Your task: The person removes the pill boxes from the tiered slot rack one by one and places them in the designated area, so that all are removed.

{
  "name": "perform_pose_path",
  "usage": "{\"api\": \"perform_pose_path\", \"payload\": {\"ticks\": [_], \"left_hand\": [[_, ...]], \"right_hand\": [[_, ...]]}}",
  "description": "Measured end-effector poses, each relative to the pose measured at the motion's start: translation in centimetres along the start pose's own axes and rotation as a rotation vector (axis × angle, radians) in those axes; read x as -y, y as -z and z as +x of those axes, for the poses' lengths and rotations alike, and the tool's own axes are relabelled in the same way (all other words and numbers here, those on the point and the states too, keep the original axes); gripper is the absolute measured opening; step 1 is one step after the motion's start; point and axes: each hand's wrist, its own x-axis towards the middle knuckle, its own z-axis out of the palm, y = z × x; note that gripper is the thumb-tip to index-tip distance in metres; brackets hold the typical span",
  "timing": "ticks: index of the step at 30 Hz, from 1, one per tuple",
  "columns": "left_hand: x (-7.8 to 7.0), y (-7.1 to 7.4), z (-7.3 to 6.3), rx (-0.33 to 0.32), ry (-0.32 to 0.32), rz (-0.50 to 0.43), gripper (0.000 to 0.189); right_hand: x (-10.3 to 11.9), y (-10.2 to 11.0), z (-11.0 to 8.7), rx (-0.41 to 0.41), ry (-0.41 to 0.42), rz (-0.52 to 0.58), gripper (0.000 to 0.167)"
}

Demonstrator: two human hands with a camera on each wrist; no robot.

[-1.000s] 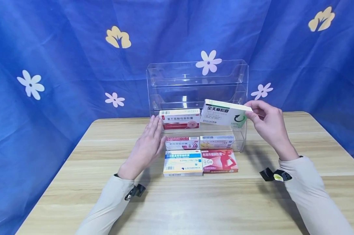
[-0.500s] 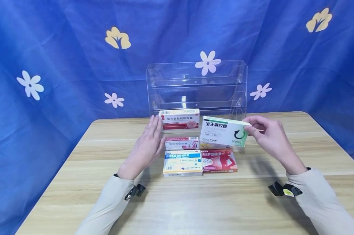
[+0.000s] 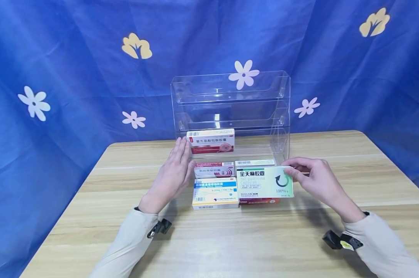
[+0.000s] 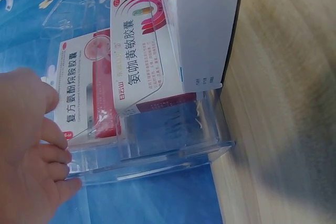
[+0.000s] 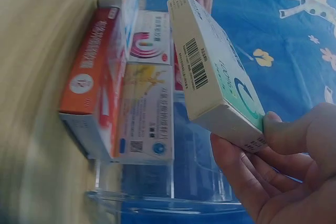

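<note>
The right hand is pinching a green-and-white box by its right end between thumb and fingers. The box is hanging before the lower right of a clear rack, which is standing near the desk's back edge. A second ago it was leaning higher, beside the red-and-white box; now it is lying lower in view, farther from the desk's back edge, and covering most of the red box. The left hand is keeping its place at the rack's left side, its grip holding nothing, fingers stretching out. A blue-and-yellow box is sitting beside the red one.
</note>
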Motion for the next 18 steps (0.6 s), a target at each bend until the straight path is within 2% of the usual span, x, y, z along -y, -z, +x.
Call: {"api": "perform_pose_path", "payload": {"ticks": [12,18], "left_hand": [[-0.1,-0.1,-0.1,0.002,-0.002,0.016,0.061],[-0.1,-0.2,-0.1,0.004,0.008,0.019,0.061]], "right_hand": [[-0.9,-1.2,-1.7,0.078,-0.061,0.047,0.015],[-1.4,-1.6,-2.3,0.111,-0.059,0.025,0.014]]}}
